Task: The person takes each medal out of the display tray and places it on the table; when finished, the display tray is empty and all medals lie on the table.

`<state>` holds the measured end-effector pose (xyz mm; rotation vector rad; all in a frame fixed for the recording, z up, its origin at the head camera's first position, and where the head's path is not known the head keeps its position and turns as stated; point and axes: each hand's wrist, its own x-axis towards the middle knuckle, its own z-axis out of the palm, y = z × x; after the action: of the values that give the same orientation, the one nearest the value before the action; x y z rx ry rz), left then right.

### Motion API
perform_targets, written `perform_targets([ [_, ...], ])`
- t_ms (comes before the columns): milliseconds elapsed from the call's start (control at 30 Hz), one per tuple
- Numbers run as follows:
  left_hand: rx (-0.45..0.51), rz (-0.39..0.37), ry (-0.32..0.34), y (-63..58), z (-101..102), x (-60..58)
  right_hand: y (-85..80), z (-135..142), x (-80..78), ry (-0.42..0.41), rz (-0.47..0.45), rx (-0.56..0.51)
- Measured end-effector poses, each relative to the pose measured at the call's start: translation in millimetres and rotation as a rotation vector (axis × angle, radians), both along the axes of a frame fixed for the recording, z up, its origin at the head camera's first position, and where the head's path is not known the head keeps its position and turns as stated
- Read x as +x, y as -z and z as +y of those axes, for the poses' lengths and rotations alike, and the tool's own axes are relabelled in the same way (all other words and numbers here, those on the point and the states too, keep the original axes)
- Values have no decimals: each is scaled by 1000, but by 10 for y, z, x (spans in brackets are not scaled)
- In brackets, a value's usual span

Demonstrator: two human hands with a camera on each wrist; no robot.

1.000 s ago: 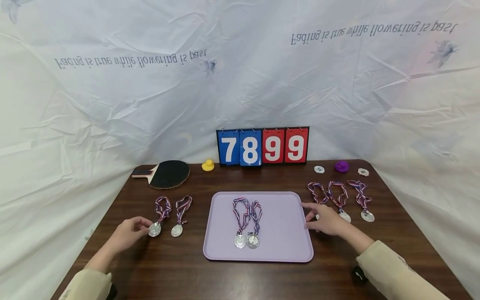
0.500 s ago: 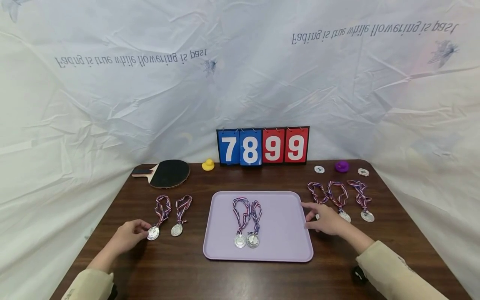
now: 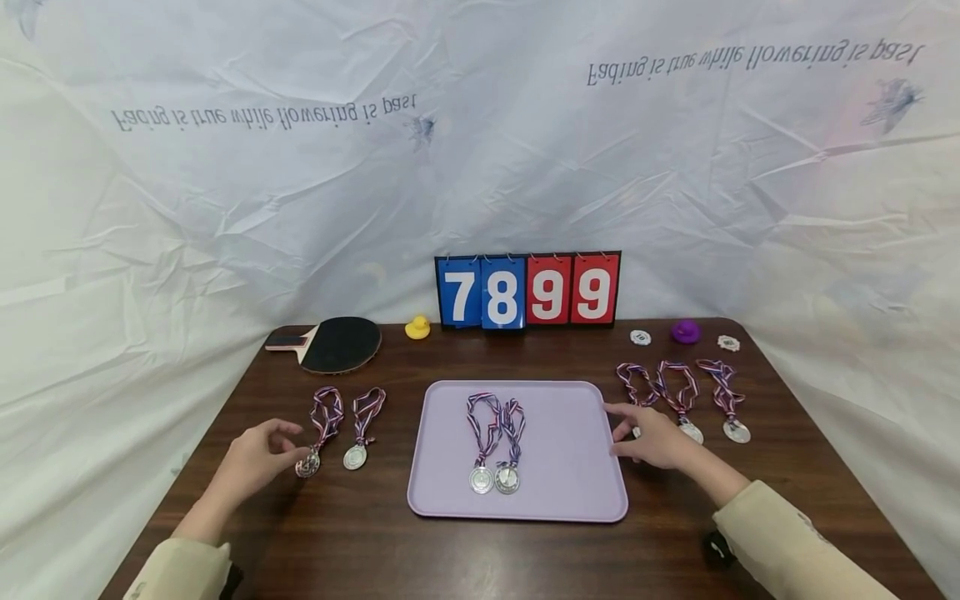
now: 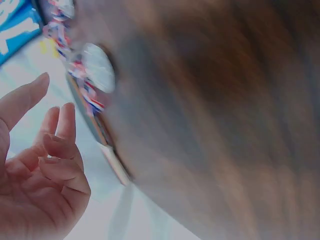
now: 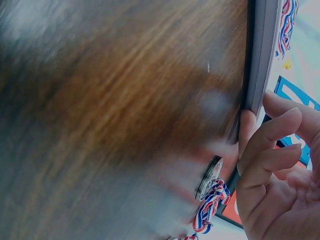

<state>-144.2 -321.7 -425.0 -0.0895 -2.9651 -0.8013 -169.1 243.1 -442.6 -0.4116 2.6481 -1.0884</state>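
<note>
My left hand [image 3: 258,454] hovers just left of a silver medal [image 3: 307,465] on a red, white and blue ribbon; its thumb overlaps the medal's edge in the head view. In the left wrist view the fingers [image 4: 66,120] are apart from the thumb, with nothing between them. A second medal [image 3: 356,457] lies to the right. My right hand [image 3: 656,437] touches the right rim of a lilac tray [image 3: 555,508] with its thumb and index finger, the other fingers bent. On the tray lie two more medals [image 3: 482,479], side by side, ribbons pointing away.
Right of the tray, three ribboned medals [image 3: 737,431] lie partly behind the right hand. Along the back stand a table tennis bat [image 3: 343,345], a yellow duck [image 3: 417,327], a flip scoreboard [image 3: 528,291], a purple duck [image 3: 686,332] and two chips [image 3: 640,337]. A white cloth [image 3: 480,167] hangs behind.
The left hand first shifts the outer left medal slightly left and nearer, then its fingers lift and spread away from it. The right hand stays at the tray rim.
</note>
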Motion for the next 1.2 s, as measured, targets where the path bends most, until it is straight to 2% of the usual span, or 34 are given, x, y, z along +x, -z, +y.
perform_targets([
  [200, 60, 68, 82, -138, 387, 27, -1, 3, -8, -2, -9, 1],
  [333, 117, 91, 149, -170, 658, 55, 12, 3, -21, -1, -8, 1],
  [567, 167, 35, 283, -180, 1121, 91, 16, 6, -21, 1, -16, 4],
  [700, 187, 10, 365, -127, 1374, 78, 14, 2, -15, 13, -28, 2],
  [800, 209, -6, 398, -56, 1556, 93, 9, -6, -11, 18, -32, 3],
  [1000, 252, -54, 418, 93, 1819, 158, 6, -19, -10, 22, -31, -5],
  [1200, 283, -102, 403, 166, 1961, 171, -8, -4, -20, 19, -33, 0],
])
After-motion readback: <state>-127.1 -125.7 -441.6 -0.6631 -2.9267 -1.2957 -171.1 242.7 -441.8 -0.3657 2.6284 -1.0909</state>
